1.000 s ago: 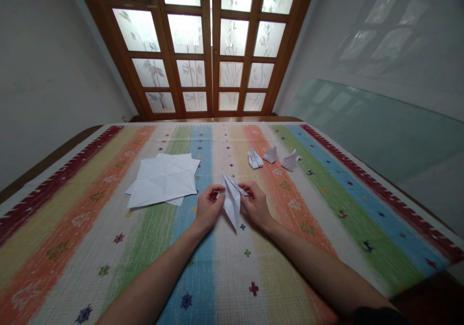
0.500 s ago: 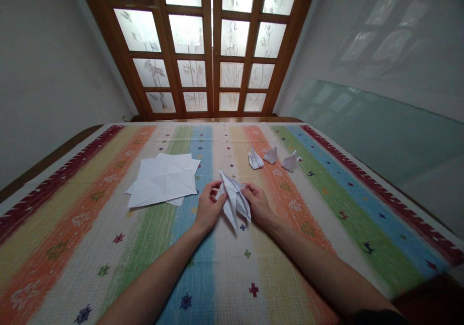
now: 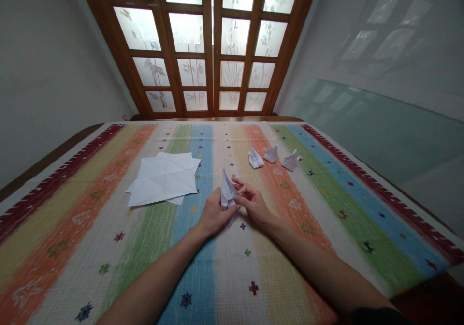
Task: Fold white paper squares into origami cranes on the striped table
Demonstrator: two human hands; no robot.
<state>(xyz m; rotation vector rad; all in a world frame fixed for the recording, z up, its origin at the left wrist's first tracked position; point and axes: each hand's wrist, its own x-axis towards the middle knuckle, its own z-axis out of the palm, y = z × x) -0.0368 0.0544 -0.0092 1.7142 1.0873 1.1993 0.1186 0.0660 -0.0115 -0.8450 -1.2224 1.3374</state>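
A white folded paper (image 3: 227,193) stands between my two hands over the middle of the table, its pointed tip upward. My left hand (image 3: 213,214) is closed round its lower left part, the thumb lying across the front. On the other side my right hand (image 3: 252,201) pinches the paper's right edge between thumb and fingers. The lower end of the paper is mostly hidden by my left hand and thumb.
Several creased white paper sheets (image 3: 165,180) lie stacked to the left. Small folded paper figures, one (image 3: 255,158), another (image 3: 271,154) and a third (image 3: 290,160), sit at the back right. A striped tablecloth (image 3: 145,262) covers the table.
The folded paper was spread with its flaps apart and is now pressed narrower. My left hand has closed further round it, its thumb crossing the lower part.
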